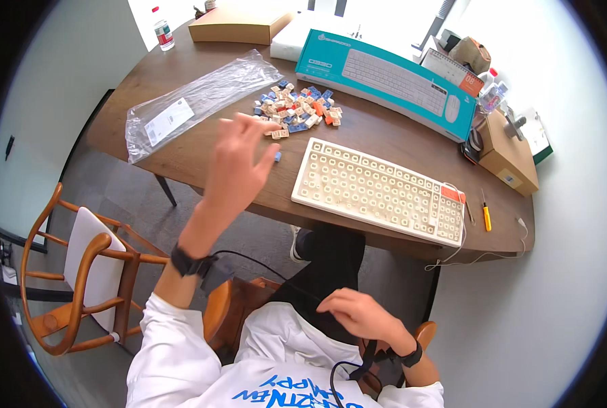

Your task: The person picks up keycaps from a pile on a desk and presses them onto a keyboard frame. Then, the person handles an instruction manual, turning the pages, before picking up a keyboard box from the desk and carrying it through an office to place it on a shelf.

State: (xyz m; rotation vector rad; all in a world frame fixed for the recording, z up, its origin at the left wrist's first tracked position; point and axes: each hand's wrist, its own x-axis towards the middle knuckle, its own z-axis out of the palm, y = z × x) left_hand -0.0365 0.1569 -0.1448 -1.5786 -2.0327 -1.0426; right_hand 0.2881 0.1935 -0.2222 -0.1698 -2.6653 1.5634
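Observation:
My left hand (235, 166) is over the near left part of the table, fingers stretched out and thumb apart. Its fingertips reach the near edge of a heap of loose keycaps (297, 107) in cream, blue and orange. I see nothing held in it. A single blue keycap (278, 156) lies by the thumb. Right of the heap is a white keyboard (378, 190) with its keycaps off and bare switches showing. My right hand (361, 314) hovers above my lap, away from the table, its fingers loosely curled together; no object shows in it.
A clear plastic bag (212, 98) lies left of the heap. Behind stand a teal keyboard box (385, 81) and a brown carton (239, 27). A yellow-handled screwdriver (486, 216) and a white cable (480, 255) lie at right. A bottle (163, 32) stands far left; a wooden chair (96, 272) is beside me.

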